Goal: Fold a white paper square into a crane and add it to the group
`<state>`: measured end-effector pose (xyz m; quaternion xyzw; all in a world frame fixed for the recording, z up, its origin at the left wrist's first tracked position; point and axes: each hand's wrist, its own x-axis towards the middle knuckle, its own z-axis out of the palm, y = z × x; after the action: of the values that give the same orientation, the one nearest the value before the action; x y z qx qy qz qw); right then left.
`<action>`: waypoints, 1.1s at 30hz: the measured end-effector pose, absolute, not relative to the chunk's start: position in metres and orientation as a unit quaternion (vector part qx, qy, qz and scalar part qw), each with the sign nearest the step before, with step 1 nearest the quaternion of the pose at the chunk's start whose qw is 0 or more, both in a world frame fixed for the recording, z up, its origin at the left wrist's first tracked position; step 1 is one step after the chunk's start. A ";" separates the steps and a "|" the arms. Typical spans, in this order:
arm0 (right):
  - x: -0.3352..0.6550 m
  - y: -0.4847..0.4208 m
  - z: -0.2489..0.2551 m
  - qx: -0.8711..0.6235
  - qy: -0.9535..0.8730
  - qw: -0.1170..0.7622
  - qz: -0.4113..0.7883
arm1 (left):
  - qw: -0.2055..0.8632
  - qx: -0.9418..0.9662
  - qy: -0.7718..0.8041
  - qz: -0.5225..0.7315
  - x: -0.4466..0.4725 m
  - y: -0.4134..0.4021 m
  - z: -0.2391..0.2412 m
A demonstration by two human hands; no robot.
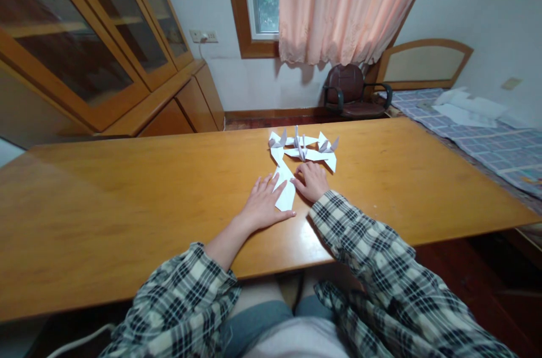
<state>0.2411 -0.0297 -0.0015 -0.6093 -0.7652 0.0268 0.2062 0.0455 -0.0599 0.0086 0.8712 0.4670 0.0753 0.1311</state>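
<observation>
A folded white paper piece [286, 200] lies flat on the wooden table in front of me. My left hand [265, 204] rests on it, palm down, with fingers spread across its left side and the thumb along its near edge. At the paper's right edge, my right hand [312, 180] has its fingers curled, with thumb and fingertips against the fold. Just beyond my hands stands a group of white origami cranes [302, 150] with raised wings. One crane [277, 142] at the left sits close to the paper's far end; whether they join, I cannot tell.
The long wooden table [148, 205] stretches to both sides. Behind it are a glass-door cabinet [139, 70] at left, a brown armchair [349, 90] and a pink curtain [339, 8]. A bed [486, 138] with a checked cover stands at right.
</observation>
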 end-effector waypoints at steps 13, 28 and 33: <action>0.241 -0.032 0.000 -0.526 -0.823 0.206 0.061 | 0.206 0.897 0.377 0.102 0.005 -0.037 0.017; 0.239 -0.033 0.005 -0.520 -0.826 0.203 0.080 | 0.216 0.895 0.351 0.169 -0.015 -0.021 0.012; 0.240 -0.032 0.005 -0.514 -0.829 0.202 0.087 | 0.211 0.899 0.344 0.168 -0.014 -0.016 0.011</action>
<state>0.2402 -0.0319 0.0046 -0.5137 -0.8294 0.0870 0.2017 -0.0143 -0.0163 0.0105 0.8992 0.3445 0.1685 0.2106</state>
